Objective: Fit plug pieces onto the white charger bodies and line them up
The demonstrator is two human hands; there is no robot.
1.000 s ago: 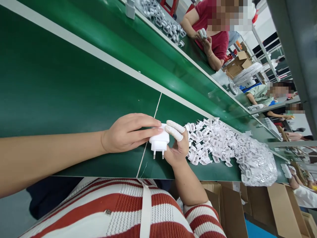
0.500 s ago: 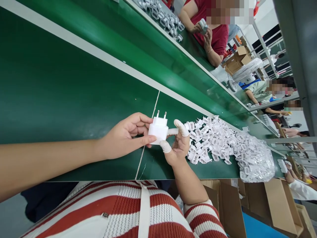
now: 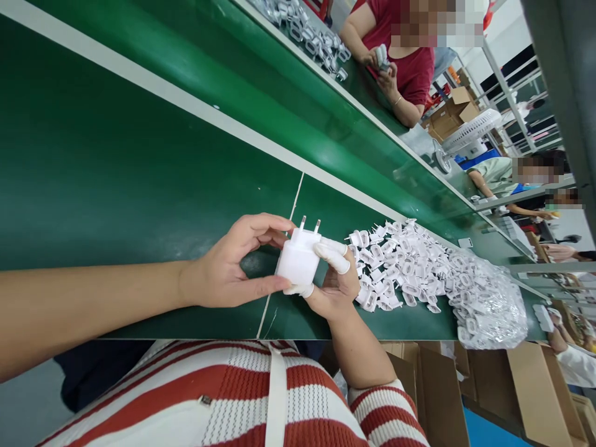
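A white two-pin plug charger is held up over the green bench, its metal pins pointing away from me. My left hand grips its left side, thumb at the lower corner and fingertips near the top. White finger cots cover several fingertips of my right hand. That hand closes on the charger from the right, thumb below and fingers along the upper right side. Just right of it lies a heap of white plug housings on the bench.
A clear plastic bag of more housings sits at the heap's right end. A green conveyor belt runs behind a pale rail. Across it, a person in red handles a small part. Open cardboard boxes stand below the bench.
My right fingers have closed from a spread pose onto the charger. The charger has tilted slightly and moved a little lower. The whole view has shifted slightly.
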